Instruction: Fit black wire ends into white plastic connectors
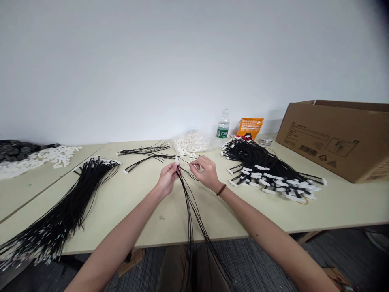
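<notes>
Currently my left hand [166, 179] clamped on white connector [176, 160], black wires [189, 207] trailing down; right hand [206, 172] pinched together just beside.

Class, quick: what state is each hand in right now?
Left hand: closed, holding black wires.
Right hand: pinched closed; held item too small to tell.

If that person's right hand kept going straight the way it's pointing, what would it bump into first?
Probably the thin black wires just past the right hand, near the white connector held in the left hand; depth is hard to judge.
</notes>
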`<state>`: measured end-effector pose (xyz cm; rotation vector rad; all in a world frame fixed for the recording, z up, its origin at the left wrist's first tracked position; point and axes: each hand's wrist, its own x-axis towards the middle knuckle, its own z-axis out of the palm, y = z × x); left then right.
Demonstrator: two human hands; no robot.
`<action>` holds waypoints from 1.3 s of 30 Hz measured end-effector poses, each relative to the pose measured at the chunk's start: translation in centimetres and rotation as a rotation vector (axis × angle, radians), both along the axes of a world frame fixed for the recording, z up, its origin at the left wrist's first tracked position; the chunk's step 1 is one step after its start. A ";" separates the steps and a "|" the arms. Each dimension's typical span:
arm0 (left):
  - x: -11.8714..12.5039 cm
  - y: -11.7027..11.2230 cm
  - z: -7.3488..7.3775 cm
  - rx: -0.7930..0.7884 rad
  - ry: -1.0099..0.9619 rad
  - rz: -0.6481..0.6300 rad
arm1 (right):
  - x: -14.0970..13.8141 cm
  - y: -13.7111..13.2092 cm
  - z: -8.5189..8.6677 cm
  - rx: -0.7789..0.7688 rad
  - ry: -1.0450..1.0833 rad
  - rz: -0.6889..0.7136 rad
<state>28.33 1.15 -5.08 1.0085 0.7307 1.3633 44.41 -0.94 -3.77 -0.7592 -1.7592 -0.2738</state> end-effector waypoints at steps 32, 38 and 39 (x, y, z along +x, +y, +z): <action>0.5 -0.5 -0.3 0.099 0.312 -0.038 | 0.1 0.5 -0.2 -0.039 -0.031 -0.068; 0.3 -0.5 -0.3 0.092 0.326 -0.101 | 0.3 1.0 -0.4 -0.161 -0.062 0.119; 0.3 -0.5 -0.3 0.094 0.327 -0.109 | 0.4 1.1 -0.4 -0.193 -0.068 0.146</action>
